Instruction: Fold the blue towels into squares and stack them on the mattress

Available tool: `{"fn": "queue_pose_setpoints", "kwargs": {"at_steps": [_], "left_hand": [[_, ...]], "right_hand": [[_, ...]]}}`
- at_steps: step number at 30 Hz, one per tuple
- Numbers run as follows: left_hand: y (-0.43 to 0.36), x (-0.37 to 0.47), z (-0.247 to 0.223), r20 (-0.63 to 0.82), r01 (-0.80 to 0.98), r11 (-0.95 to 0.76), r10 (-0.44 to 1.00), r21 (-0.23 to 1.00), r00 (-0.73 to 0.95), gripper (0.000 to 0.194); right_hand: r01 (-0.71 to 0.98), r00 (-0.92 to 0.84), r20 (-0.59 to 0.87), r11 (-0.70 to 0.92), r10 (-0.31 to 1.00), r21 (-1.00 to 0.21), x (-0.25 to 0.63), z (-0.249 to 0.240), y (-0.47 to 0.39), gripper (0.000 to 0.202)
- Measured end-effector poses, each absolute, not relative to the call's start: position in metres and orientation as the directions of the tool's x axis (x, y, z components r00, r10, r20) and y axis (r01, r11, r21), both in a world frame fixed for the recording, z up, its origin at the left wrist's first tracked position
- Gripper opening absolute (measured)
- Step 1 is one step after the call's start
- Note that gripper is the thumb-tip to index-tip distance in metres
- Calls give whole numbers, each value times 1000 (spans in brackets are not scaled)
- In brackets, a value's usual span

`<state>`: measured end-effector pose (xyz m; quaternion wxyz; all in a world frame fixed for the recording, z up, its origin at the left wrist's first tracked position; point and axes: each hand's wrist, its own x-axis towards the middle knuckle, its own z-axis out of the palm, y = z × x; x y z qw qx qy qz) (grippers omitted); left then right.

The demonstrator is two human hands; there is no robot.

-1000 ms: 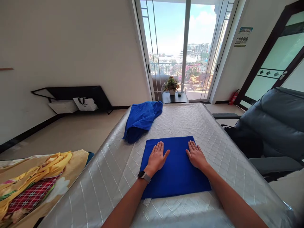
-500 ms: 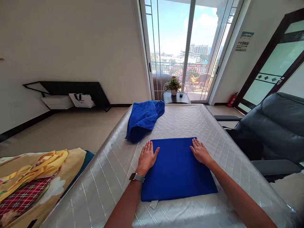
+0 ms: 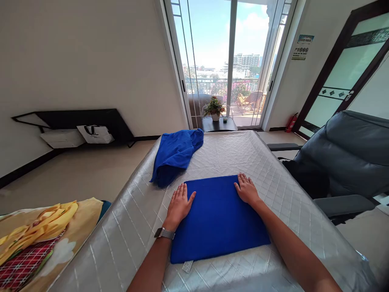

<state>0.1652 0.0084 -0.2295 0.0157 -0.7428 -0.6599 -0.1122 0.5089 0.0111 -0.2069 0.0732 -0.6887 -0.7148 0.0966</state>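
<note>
A blue cloth (image 3: 217, 223), flat and roughly rectangular, lies on the silver quilted table cover (image 3: 136, 227). A small white tag (image 3: 187, 266) sticks out from its near edge. My left hand (image 3: 179, 206) rests flat on its upper left edge, fingers stretched out and thumb apart. On its far right corner lies my right hand (image 3: 246, 189), also flat with the fingers extended. Neither hand grips anything. Beyond the left hand, a second blue cloth (image 3: 176, 154) sits crumpled at the far left of the cover.
Patterned fabrics (image 3: 36, 239) are piled at the lower left. A dark armchair (image 3: 355, 158) stands close on the right. Past the far edge, a small table holds a potted plant (image 3: 214, 107) before the glass door. A black rack (image 3: 82, 121) sits by the left wall.
The camera view has turned slightly, so everything sits a little further left. Both hands stay flat on the same parts of the blue cloth.
</note>
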Motion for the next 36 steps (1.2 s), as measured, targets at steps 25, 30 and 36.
{"fn": "queue_pose_setpoints", "kwargs": {"at_steps": [25,30,36], "left_hand": [[27,332,-206,126,890,-428,902,154,412,72],[27,242,-209,134,961,-253,962,111,238,74],[27,186,-218,125,982,-167,980,83,156,82]], "right_hand": [[956,-54,-32,43,998,-290,514,-207,12,67],[954,-51,-46,35,998,-297,513,-206,12,68],[960,-52,-39,40,998,-276,513,-207,11,68]]}}
